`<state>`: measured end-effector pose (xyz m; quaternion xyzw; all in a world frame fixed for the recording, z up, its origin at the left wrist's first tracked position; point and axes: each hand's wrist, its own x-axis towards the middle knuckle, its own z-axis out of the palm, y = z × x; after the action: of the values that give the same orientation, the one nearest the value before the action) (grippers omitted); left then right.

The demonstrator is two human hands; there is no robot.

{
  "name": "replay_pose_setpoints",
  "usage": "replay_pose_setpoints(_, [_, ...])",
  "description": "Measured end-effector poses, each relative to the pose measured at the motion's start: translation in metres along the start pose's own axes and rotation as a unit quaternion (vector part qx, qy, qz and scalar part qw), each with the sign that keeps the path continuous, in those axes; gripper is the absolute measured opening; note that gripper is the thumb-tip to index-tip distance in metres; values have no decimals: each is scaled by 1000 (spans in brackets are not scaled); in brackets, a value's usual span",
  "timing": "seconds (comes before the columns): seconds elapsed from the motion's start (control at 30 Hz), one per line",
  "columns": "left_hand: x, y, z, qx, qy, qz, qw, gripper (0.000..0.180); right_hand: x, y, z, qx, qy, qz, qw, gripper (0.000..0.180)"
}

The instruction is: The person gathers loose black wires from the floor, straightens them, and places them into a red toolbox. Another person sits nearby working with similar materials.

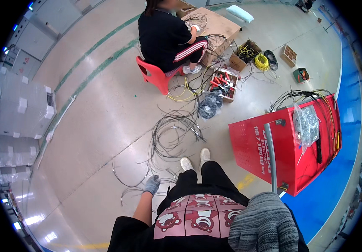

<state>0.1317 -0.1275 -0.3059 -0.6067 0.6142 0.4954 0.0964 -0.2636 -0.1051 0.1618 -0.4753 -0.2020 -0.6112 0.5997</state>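
Loose black wires on floor at left hand; grip unconfirmed

The left hand, in a grey glove, is lowered beside the left knee. It is at a group of loose black wires spread on the floor to the left of the wearer's pale shoes. Wires run out on both sides of the glove; whether its fingers are closed around any of them cannot be determined at this size.

The right hand, in a grey knitted glove, is raised in front of the printed apron, close to the camera. The back of the glove is presented and its fingers point downward; the palm side is hidden, so their grip cannot be determined.

Ahead of the shoes lies a wide, untidy coil of black wires. Beyond it are a clear bag of dark material and, just beside that, a box of red-handled tools. A yellow coil rests near a cardboard box.

To the right stands a red metal cabinet, bearing wires and a clear plastic bag. A co-worker sits on a red stool, one gloved hand over wiring at a low wooden tabletop.
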Motion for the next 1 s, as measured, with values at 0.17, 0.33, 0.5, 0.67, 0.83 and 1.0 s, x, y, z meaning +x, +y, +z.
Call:
replay_pose_setpoints(0.17, [-10, 5, 18, -46, -11, 15, 999, 34, 5, 7, -27, 100, 8, -27, 995, 19])
replay_pose_setpoints(0.33, [-16, 41, 17, -85, -40, 19, 995, 36, -20, -6, -70, -1, 61, 87, 994, 35])
replay_pose_setpoints(0.5, [-5, 39, 35, -146, -25, 17, 989, 35, -4, -26, -71, 139, 87, 230, 959, 40])
replay_pose_setpoints(0.67, [-18, 82, 29, -188, -21, -28, 982, 35, -6, -57, -86, 56, 46, 167, 983, 38])
replay_pose_setpoints(0.83, [-14, 72, 44, -163, -31, -27, 986, 36, -2, -74, -103, 10, 36, 117, 992, 36])
replay_pose_setpoints(1.0, [-39, 135, 41, -46, -32, -83, 995, 33, 2, -49, -141, -76, 84, 172, 979, 34])
